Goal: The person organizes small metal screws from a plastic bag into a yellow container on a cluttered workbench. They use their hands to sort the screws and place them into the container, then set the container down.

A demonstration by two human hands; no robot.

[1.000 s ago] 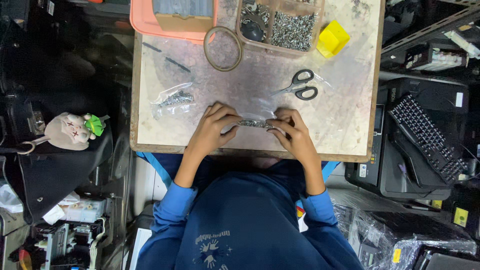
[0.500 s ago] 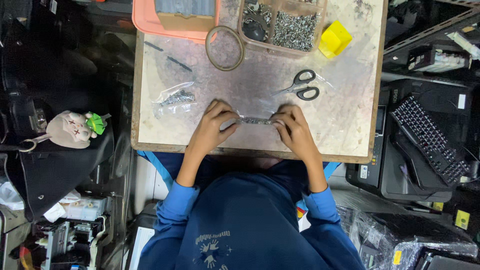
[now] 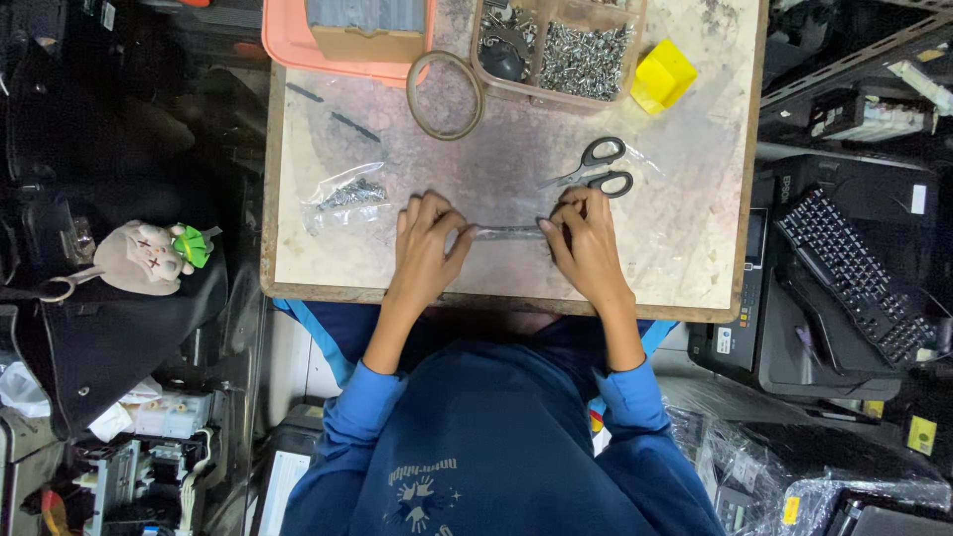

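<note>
Pinching small clear bag [image 3: 508, 232] at both ends: left hand [image 3: 425, 236] clenched on its 9 o'clock end, right hand [image 3: 586, 238] on 3 o'clock end. Bag stretched flat on table [image 3: 685, 248] between fingertips, near front edge. Judged light, limp, slippery film; contents likely small metal parts, shifting inside. Best held at edges, as now. Second bag of screws [image 3: 345, 195] at 10 o'clock from left hand; scissors [image 3: 596, 169] at 12 o'clock from right hand.

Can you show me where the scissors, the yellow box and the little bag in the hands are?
scissors [image 3: 596, 169], head view, pivot.
yellow box [image 3: 663, 75], head view, top face.
small clear bag [image 3: 508, 232], head view, middle.
</note>
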